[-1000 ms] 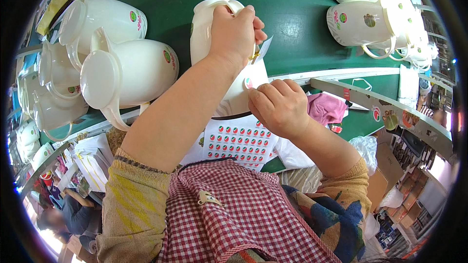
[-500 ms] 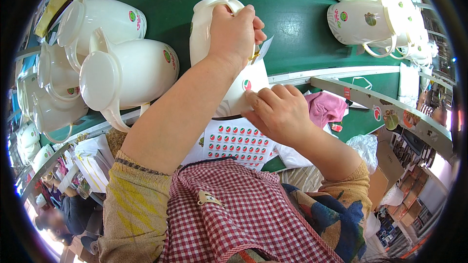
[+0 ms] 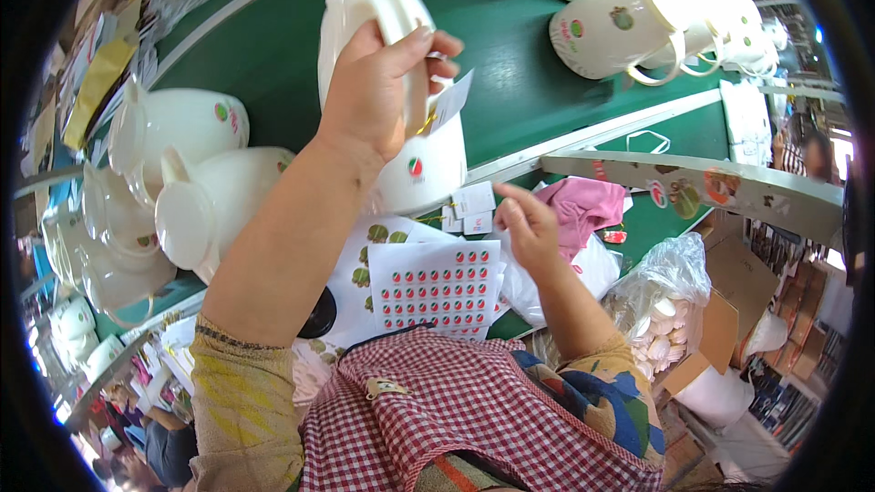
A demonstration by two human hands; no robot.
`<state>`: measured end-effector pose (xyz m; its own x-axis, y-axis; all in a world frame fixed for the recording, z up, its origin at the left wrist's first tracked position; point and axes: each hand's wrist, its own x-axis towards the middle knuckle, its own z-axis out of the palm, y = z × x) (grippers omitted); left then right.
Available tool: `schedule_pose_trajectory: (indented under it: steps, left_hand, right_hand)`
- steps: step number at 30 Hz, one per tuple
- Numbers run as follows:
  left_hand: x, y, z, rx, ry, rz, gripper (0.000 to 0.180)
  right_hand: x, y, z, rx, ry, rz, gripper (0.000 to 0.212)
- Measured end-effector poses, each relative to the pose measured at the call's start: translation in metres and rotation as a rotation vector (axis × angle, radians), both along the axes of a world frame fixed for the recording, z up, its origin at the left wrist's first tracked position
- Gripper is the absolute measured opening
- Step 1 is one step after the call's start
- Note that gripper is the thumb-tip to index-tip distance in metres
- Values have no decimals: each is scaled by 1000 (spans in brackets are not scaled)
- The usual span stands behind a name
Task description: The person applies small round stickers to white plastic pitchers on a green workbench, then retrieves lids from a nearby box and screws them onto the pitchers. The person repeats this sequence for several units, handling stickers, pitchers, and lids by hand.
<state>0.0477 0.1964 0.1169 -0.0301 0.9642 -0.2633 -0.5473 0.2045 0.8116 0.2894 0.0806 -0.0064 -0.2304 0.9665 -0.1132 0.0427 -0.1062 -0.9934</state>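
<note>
My left hand (image 3: 369, 96) is wrapped around the handle of a white plastic pitcher (image 3: 436, 184), which is tilted over the green table. A small round red-and-green sticker (image 3: 416, 168) shows on the pitcher's side. From the handle a white hang tag (image 3: 450, 102) dangles on a gold string. My right hand (image 3: 531, 230) is apart from the pitcher, index finger stretched out, the other fingers partly curled, with nothing visible in it. Beside that hand lie several small white tags (image 3: 474, 200). A sheet of round stickers (image 3: 436, 278) lies close to my apron.
More white pitchers stand at left (image 3: 223, 205) and at far right (image 3: 606, 32). A metal rail (image 3: 693, 173) runs along the right. A pink cloth (image 3: 583, 212) lies near a clear bag (image 3: 670, 278) and an open cardboard box (image 3: 711, 328). A round black object (image 3: 319, 314) sits by my left forearm.
My right hand has come off the pitcher's sticker and moved right and down. The pitcher, in my left hand, has shifted left in view, and the small tags are now uncovered. The view has turned too.
</note>
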Motion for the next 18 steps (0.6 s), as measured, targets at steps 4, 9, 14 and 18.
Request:
schedule_pose_trajectory:
  steps: [4,9,14,18]
  left_hand:
    - [48,43,-3,315,153,-164,14]
    - [94,83,-62,387,404,-127,23]
    - [126,91,-96,492,836,-127,26]
    - [106,66,-103,299,553,-170,52]
  right_hand:
    - [12,-20,-6,-20,1,41,25]
    - [25,-34,-12,-45,51,-2,24]
    - [42,-54,-30,-80,-112,-48,21]
    - [22,-61,-20,-16,-253,80,22]
